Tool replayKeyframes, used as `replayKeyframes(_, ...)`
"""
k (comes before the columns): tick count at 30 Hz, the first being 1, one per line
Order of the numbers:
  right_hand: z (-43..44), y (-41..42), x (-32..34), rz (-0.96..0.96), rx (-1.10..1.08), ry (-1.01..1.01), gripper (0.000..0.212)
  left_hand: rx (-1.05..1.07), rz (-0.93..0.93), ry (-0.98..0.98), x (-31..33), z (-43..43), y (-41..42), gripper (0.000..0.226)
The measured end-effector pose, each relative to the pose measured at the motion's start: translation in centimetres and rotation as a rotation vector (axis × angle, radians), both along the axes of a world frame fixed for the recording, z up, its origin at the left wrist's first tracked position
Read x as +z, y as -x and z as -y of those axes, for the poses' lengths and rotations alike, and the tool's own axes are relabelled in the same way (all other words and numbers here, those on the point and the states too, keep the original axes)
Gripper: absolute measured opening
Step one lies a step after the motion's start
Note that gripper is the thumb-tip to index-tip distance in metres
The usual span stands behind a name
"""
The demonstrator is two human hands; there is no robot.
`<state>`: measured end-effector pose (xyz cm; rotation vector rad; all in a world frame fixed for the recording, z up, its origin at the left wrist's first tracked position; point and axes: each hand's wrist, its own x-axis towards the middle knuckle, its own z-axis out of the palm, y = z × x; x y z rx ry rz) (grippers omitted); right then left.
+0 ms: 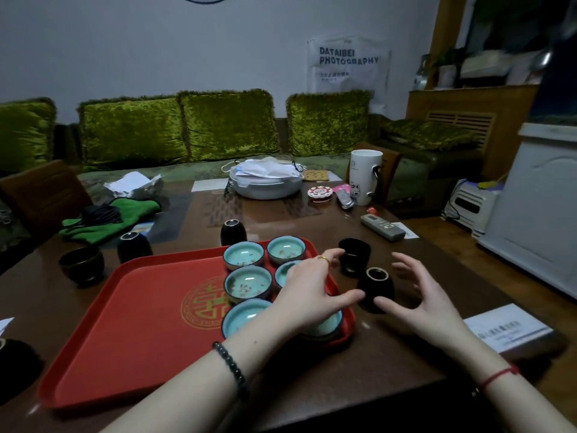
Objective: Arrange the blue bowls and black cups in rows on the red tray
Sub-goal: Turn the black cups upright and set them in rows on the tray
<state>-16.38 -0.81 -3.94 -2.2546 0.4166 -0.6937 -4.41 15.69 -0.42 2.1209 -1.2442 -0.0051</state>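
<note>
The black cup [376, 290] nearest both hands stands upright on the brown table [312, 226], just off the red tray [140, 314] at its right edge, and sits in the gap between the two thumbs. The left hand [307, 292] reaches across the tray with fingers spread and empty; its thumb tip lies just beside the cup's left flank, though contact cannot be told, and its forefinger, with a gold ring on a finger behind it, points at a second black cup [354, 256] standing just beyond the fingertips. The right hand [418, 300] is likewise spread wide and holds nothing, its thumb just below and right of the near cup and its fingers curled in the air to the cup's right. Under and left of the left hand's fingers, the blue bowls stand in two columns on the right part of the tray: one bowl [244, 255] and another [286, 250] at the far edge, a third [248, 284] and a fourth [285, 273] partly hidden by the knuckles, then a fifth [245, 318] and a sixth [324, 326] beneath the palm and wrist. Well left of the fingers, off the tray, stand three more dark cups [233, 232], [134, 246], [81, 264]. Far beyond the fingertips are a white mug [363, 176] and a remote control [382, 226].
</note>
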Motion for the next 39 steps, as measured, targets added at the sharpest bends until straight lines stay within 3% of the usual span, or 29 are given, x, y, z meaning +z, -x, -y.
replayKeyframes(4,1.0,-0.4,-1.1,-0.085,0.037,-0.004,0.085,0.007,0.047,-0.103,-0.7,2.6,0.0,0.069)
replayKeyframes(11,2.0,-0.7,-1.9,-0.079,0.057,0.001,0.076,0.014,0.078,-0.198,-1.8,4.7,-0.3,0.065)
replayKeyframes(25,1.9,-1.1,-2.0,-0.166,0.059,0.078,0.062,0.04,0.114,-0.245,-2.1,6.2,0.1,0.059)
replayKeyframes(31,1.3,-0.7,0.1,0.023,0.066,-0.002,0.06,0.018,0.061,-0.026,-0.6,5.3,0.1,0.053)
replayKeyframes(39,-2.1,-1.9,4.0,0.195,0.206,-0.106,0.063,-0.008,-0.4,0.423,0.6,1.3,-0.7,0.04)
